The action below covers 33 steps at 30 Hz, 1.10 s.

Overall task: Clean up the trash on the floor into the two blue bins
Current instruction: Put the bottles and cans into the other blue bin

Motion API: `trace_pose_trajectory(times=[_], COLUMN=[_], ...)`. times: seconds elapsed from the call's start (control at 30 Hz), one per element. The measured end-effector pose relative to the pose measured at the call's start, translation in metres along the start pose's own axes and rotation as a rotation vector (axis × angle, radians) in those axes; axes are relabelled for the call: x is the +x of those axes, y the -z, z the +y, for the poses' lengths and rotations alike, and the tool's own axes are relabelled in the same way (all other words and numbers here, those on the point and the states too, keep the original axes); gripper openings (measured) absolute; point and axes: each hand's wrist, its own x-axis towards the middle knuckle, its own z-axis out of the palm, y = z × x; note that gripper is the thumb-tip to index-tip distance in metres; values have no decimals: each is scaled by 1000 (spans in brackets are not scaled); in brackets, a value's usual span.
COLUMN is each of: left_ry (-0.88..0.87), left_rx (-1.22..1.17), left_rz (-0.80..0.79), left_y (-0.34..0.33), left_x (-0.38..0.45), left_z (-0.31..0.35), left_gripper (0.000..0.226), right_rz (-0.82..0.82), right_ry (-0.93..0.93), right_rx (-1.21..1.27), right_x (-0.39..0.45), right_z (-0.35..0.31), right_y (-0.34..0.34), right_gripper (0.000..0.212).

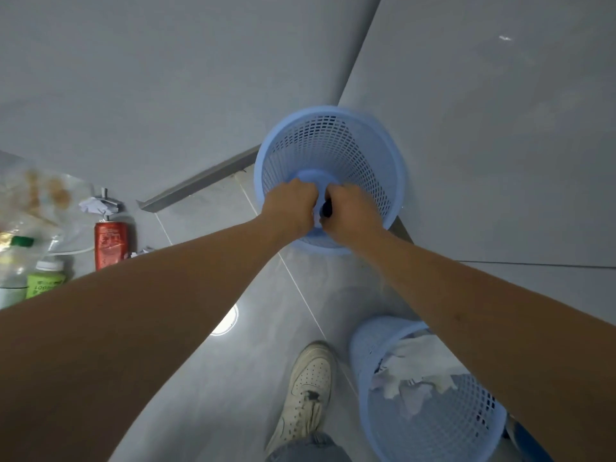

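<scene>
Two light-blue mesh bins stand on the grey tiled floor. The far bin (pixel 336 141) sits in the corner of the walls and looks bare inside. Both my hands hover over its near rim. My right hand (pixel 350 215) grips a small dark object (pixel 326 208). My left hand (pixel 293 205) is curled right beside it, and what it holds is hidden. The near bin (pixel 433 428) at lower right holds crumpled white paper (pixel 416 365). Trash lies on the floor at left: a red can (pixel 111 243), a paper ball (pixel 93 205), a green-labelled bottle (pixel 45 283) and a clear bag (pixel 43 195).
A second bottle with a green cap (pixel 16 261) stands at the far left edge. A metal strip (pixel 200 181) runs along the foot of the wall. My white shoe (pixel 308 395) is planted beside the near bin. Grey walls close the scene behind the far bin.
</scene>
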Motion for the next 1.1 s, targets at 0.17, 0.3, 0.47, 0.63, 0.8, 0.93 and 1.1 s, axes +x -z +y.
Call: trace_pose_trajectory(times=[0.17,0.3,0.47,0.63,0.8,0.93,1.1], left_ry=[-79,-136,-87,48,276,461,577], left_rx=[-106,-242,-356,-403,-472,-487,-435], left_rz=[83,296,515,519,422,350,343], left_y=[17,46,51,27,-17,-59,-88], left_x=[-21,-67,-159,-275,-373,-408,-378], left_z=[-10,-26,-69,-141,-227,-295,-369], left_gripper=[12,23,18,14,11,17,27], right_rz=[40,158,280,244,50,-125,-128], right_ry=[5,51,147,256,221,135,79], right_rx=[-49,-7,17,152,165,165,182], right_x=[-12,-35,-78,-121,-155,-158,-109], right_z=[-17,-50,-126,-224,-311,-356,-378], right_y=[17,35,38,0,-80,-147,-211], right_gripper=[24,30,13,12,9,17,47])
